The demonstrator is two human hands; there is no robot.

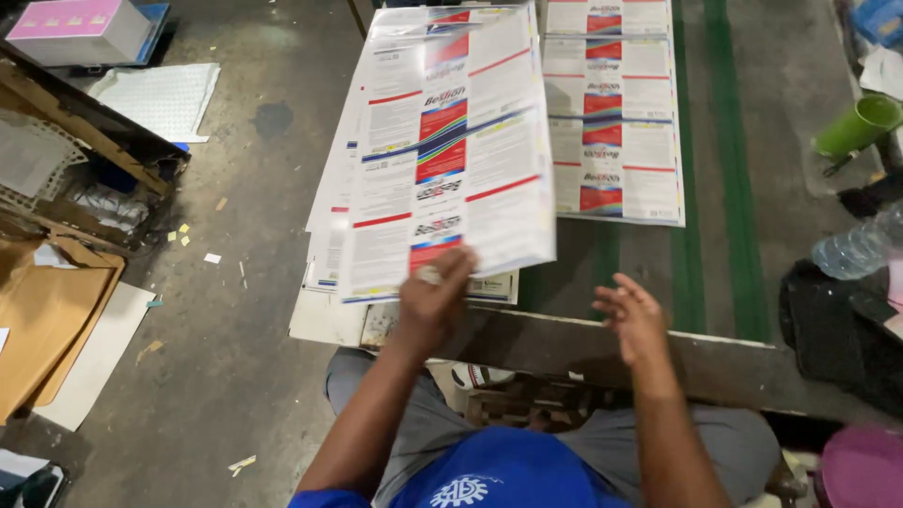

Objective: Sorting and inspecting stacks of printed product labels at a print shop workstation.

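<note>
glossy printed sheet (451, 150) lifted off the left stack (324, 254), pinched at its near edge by my left hand (431, 299); right hand (632, 315) open, empty. second pile (613, 113) on the surface (724, 273) beside; i judge sorting unfinished.

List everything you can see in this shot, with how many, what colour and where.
Lifted printed sheet: one, white with red and blue panels, raised over the left pile.
Left pile of sheets: one, white, at the table's near left edge.
Right stack of sheets: one, same print, flat on the table.
Table: one, grey with green stripes.
Green cup: one, far right.
Plastic bottle: one, clear, right edge.
Pink box: one, top left.
Brown cardboard: several pieces, floor, left.
Pink tub: one, bottom right.
Left hand: pinches the lifted sheet's lower edge.
Right hand: open, holding nothing, above the table's near edge.
</note>
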